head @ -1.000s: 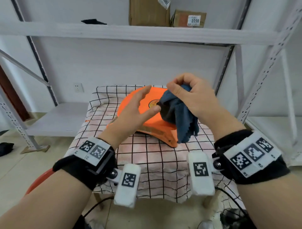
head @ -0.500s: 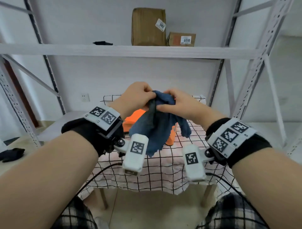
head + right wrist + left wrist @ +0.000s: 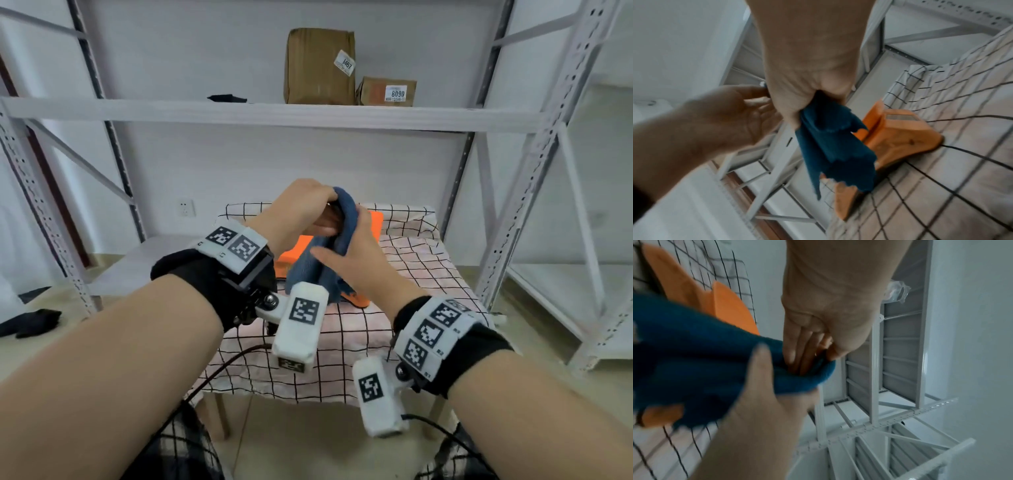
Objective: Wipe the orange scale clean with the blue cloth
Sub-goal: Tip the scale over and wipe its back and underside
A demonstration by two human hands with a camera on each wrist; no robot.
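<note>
The orange scale [image 3: 291,255] lies on the checked tablecloth [image 3: 411,274], partly hidden behind my hands; its display side shows in the right wrist view [image 3: 900,134]. The blue cloth [image 3: 306,269] hangs bunched in the air above the scale, apart from it. My left hand [image 3: 301,205] grips the cloth's top fold, with fingers [image 3: 797,350] tucked inside it and the thumb outside. My right hand [image 3: 356,260] is wrapped round the cloth [image 3: 834,146] lower down, its thumb [image 3: 760,356] laid across the fabric.
Grey metal shelving [image 3: 496,240] stands behind and to the right of the small table. Two cardboard boxes [image 3: 318,65] sit on the upper shelf. A dark object [image 3: 34,322] lies on the floor at the left. Cables hang at the table's front.
My left hand left the scale and took hold of the cloth that the right hand was holding. Both hands now bunch it together, raised above the scale.
</note>
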